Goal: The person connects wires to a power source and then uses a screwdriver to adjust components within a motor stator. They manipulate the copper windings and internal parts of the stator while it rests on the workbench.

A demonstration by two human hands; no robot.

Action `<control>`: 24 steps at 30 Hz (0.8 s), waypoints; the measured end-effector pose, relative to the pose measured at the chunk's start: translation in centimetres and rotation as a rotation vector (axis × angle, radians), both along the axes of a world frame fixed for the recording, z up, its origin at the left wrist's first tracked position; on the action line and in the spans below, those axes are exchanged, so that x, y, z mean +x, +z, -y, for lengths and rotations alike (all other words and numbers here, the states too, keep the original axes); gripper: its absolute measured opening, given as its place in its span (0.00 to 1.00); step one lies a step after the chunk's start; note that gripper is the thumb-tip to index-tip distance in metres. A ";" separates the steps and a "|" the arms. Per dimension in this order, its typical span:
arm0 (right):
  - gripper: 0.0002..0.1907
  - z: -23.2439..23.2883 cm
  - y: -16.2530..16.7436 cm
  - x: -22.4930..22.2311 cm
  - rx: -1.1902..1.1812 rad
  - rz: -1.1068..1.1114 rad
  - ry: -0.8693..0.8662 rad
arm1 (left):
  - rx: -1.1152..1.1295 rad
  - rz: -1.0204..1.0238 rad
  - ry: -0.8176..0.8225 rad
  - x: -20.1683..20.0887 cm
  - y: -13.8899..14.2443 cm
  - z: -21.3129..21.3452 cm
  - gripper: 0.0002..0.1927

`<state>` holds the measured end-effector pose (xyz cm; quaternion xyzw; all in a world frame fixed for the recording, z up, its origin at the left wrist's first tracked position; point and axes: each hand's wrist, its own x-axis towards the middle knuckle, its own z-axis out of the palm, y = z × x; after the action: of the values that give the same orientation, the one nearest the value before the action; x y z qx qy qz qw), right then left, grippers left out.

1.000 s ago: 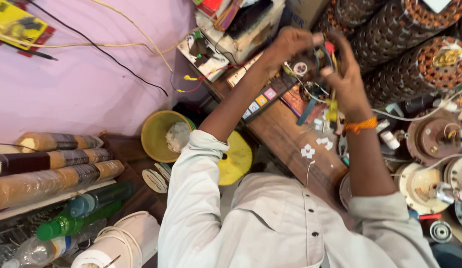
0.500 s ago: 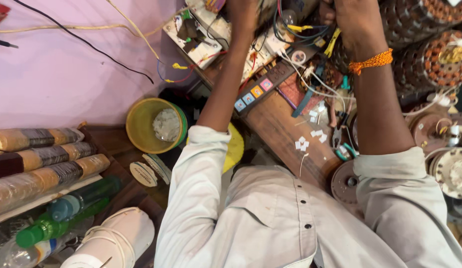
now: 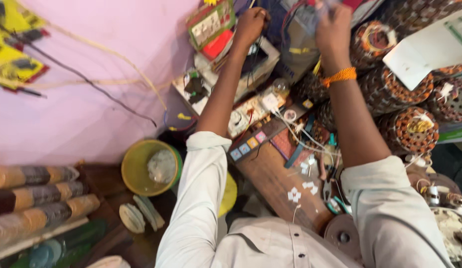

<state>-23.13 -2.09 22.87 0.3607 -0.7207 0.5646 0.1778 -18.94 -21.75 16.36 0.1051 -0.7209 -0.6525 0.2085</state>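
Observation:
My left hand (image 3: 250, 25) is raised far over the bench, fingers curled by dark wires above a grey box (image 3: 261, 62). My right hand (image 3: 333, 27), with an orange thread (image 3: 340, 76) tied round its wrist, is up beside it at a blurred pale thing at the top edge; its grip is too blurred to read. Both white sleeves fill the bottom of the view. White cables (image 3: 295, 131) run down from the clutter onto the wooden bench (image 3: 270, 181).
Stacked copper-wound motor cores (image 3: 407, 92) stand at the right. A yellow bowl (image 3: 141, 168) sits left of my left arm, with cloth rolls (image 3: 37, 198) and green bottles (image 3: 67, 243) further left. Small white paper bits (image 3: 303, 191) and pliers (image 3: 330, 193) lie on the bench. Behind is a pink wall (image 3: 92, 99).
My hands were together on a small wired part; now they are apart and reach further away, up toward the grey box and the clutter behind it.

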 end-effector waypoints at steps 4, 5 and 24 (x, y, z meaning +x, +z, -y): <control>0.15 -0.8 0.2 0.1 0.283 0.639 0.049 | 0.174 0.111 -0.047 -3.1 -0.1 0.9 0.21; 0.14 -0.8 -0.2 -0.2 0.261 0.607 0.093 | 0.121 0.045 -0.110 -3.5 -0.5 0.8 0.22; 0.12 16.9 -5.4 -6.7 0.090 -0.253 -0.129 | 0.294 -0.164 0.322 20.0 -7.0 -3.6 0.18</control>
<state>-29.87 -18.98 17.50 0.3898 -0.7388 0.4690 0.2868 1.02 -18.11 9.32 0.1944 -0.5728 -0.7151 0.3504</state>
